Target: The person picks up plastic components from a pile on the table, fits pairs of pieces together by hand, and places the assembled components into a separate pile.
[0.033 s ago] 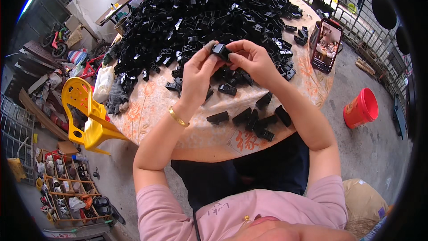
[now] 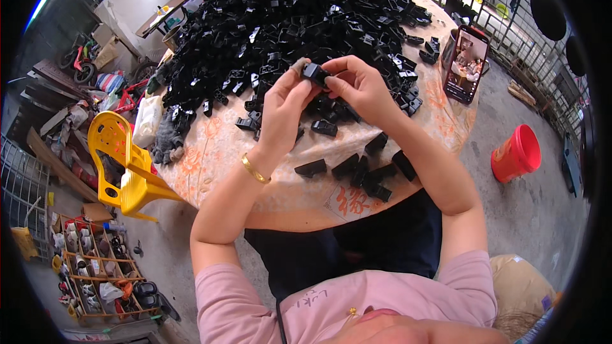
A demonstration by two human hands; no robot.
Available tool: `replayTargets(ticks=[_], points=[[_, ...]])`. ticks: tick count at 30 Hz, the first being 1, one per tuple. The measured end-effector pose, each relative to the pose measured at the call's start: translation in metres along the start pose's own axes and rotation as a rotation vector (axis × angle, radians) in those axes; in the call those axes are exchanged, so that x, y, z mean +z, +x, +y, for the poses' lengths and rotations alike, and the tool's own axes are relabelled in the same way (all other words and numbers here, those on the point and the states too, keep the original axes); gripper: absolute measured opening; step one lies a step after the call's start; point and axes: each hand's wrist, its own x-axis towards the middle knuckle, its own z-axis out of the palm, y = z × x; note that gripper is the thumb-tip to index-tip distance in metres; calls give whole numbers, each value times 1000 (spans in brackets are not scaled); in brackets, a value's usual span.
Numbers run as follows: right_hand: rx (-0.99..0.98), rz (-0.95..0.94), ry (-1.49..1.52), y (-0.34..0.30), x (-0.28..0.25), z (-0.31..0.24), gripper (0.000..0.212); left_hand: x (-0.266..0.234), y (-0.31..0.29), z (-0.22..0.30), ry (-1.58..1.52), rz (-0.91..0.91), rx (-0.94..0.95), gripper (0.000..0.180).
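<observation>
Between my two hands, above the near side of the pile, is a small black plastic part [image 2: 315,74] with a glossy top. My left hand [image 2: 287,99] grips its left side; a grey covering wraps one fingertip. The thumb and fingers of my right hand [image 2: 359,88] pinch its right side. Behind them rises a large heap of similar black plastic parts [image 2: 306,16]. One loose black part [image 2: 324,127] lies just below my hands. Several more black parts [image 2: 360,171] are spread near the table's front edge, between my forearms.
The round table [image 2: 280,207] has a flowered cloth. A phone [image 2: 467,64] stands upright at its right edge. Grey gloves [image 2: 168,140] lie at its left edge, near a yellow plastic chair [image 2: 131,165]. A red bucket [image 2: 517,153] stands on the floor to the right.
</observation>
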Motion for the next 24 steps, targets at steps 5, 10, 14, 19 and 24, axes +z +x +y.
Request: replayTargets(ticks=[5,10,14,19,24], points=[[-362,67,-431,-3,5,2,27,4,-3,0,-48,26,22,30],[-217,17,-429,-6,7,-12,33,-7,-1,7,85,1,50,21],[-116,-215,-241,4,-21,-13,38,-11,5,17,119,-168,-50,21],[-189,71,-488,17,-52,-23,42,-3,-1,15,227,-160,-32,25],[-149,-316,-449,-1,-23,-19,49,-6,0,3,58,-155,-16,24]])
